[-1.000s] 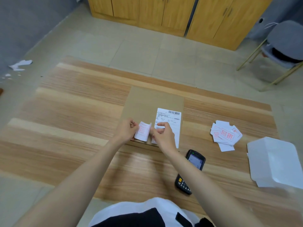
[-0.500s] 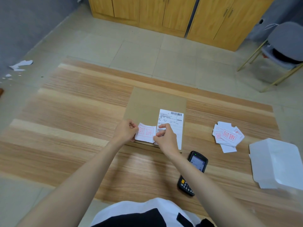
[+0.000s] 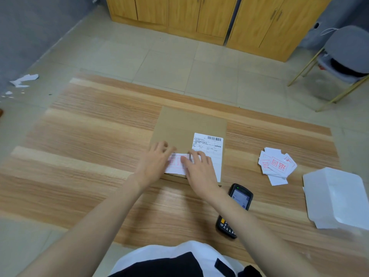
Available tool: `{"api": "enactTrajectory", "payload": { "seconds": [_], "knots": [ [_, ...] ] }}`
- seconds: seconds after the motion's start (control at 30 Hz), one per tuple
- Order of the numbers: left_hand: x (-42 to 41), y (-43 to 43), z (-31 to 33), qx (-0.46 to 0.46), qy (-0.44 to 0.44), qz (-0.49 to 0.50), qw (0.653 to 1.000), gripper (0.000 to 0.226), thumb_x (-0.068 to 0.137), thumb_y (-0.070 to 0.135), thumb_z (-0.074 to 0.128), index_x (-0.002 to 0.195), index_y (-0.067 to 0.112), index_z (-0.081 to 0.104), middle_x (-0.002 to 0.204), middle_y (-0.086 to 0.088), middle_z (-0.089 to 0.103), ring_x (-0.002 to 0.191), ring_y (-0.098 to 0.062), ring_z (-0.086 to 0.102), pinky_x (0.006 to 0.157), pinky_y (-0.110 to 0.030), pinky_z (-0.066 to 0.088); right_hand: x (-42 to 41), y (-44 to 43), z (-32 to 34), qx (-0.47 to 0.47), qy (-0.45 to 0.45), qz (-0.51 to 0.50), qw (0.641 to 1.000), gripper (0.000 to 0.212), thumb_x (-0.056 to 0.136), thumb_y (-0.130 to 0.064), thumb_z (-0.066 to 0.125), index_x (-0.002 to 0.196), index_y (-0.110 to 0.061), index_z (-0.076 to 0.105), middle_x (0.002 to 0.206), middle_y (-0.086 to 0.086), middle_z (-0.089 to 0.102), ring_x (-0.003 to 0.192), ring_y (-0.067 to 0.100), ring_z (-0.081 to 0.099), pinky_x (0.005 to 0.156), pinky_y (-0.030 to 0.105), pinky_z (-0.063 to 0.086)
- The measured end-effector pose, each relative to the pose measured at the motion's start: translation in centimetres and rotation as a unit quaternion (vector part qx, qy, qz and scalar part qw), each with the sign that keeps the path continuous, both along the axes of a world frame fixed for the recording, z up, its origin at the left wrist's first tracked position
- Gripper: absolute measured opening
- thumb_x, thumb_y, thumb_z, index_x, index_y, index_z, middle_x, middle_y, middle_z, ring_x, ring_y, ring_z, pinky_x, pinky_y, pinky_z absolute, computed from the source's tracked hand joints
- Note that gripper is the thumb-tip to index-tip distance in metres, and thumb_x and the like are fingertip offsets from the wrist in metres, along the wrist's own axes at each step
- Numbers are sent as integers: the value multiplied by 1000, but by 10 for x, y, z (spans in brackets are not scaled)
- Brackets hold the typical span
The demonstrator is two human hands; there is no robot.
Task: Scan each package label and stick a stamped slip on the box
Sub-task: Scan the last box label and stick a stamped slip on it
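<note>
- One flat cardboard box (image 3: 187, 124) lies at frame centre on the desk (image 3: 89, 156), with one printed label (image 3: 212, 145) on its right side.
- One stamped slip (image 3: 176, 169) lies at the box's near edge, just left of the label. One loose pile of slips (image 3: 276, 166) sits at centre right, overlapped too much to count.
- One scanner (image 3: 238, 202), lower centre, is partly hidden by the right forearm.
- Fingers cover part of the slip's red stamp; they look blurred.
- Left hand (image 3: 153, 163) and right hand (image 3: 199, 171) both press flat on the slip, fingers straight, gripping nothing.
</note>
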State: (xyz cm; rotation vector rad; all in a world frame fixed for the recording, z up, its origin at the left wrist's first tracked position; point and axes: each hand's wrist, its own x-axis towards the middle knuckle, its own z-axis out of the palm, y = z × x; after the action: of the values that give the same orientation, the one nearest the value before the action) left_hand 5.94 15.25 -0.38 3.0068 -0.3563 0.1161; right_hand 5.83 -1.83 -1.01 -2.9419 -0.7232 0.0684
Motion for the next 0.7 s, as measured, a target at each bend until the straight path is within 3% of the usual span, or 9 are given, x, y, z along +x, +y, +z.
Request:
{"api": "enactTrajectory", "payload": {
  "seconds": [0.07,0.1,0.17,0.23,0.37,0.47,0.57,0.7],
  "knots": [
    [-8,2,-7,61,-62,-83,993,45,72,32,77,116,25,66,118,-11,64,104,-28,64,77,-32,52,-4,-4,-6,-49,-7,21,999,45,95,-19,48,139,-20,43,150,14,35,136,41,32,109,47,28],
    [-12,4,-10,75,-33,-83,993,50,77,37,73,124,26,61,127,-16,59,114,-32,59,87,-38,51,-6,-6,-8,-62,29,8,998,49,99,-25,39,147,-22,29,156,14,20,142,41,17,115,50,15],
    [-18,10,-17,85,93,-28,992,59,91,52,43,144,31,29,153,-16,24,139,-37,27,108,-49,30,-5,-13,-16,-75,101,-30,992,53,102,-38,21,151,-27,5,159,12,-7,144,39,-11,116,50,-7],
    [-20,17,-25,79,149,18,985,66,88,62,22,147,35,8,157,-12,2,144,-37,5,112,-55,15,-1,-19,-19,-96,113,-41,988,55,100,-46,14,150,-32,-5,157,10,-18,142,38,-21,114,51,-13],
    [-14,21,-27,102,209,33,972,68,91,63,18,145,37,-13,156,-9,-19,143,-33,-17,114,-55,2,3,-23,-16,-103,114,-42,987,56,100,-46,14,150,-29,-6,156,10,-21,141,36,-26,114,50,-15],
    [-12,14,-25,37,235,44,970,71,91,64,22,147,35,-11,155,-8,-23,142,-31,-23,114,-52,-3,-2,-17,-12,-72,115,-33,990,57,100,-47,15,151,-29,-4,157,10,-21,141,36,-25,114,49,-16],
    [-18,9,-25,33,247,45,968,69,92,62,22,146,37,-13,155,-6,-24,142,-29,-24,115,-52,-3,-9,-10,-12,-68,127,-11,990,55,100,-48,15,150,-33,-4,157,9,-21,142,35,-24,114,49,-16],
    [-22,17,-22,-5,284,82,955,69,93,60,25,145,38,-15,154,-3,-27,141,-31,-25,115,-52,-2,-9,-21,-16,-47,166,-69,983,54,100,-48,14,148,-38,-8,156,8,-24,141,35,-27,114,50,-15]
  ]
}}
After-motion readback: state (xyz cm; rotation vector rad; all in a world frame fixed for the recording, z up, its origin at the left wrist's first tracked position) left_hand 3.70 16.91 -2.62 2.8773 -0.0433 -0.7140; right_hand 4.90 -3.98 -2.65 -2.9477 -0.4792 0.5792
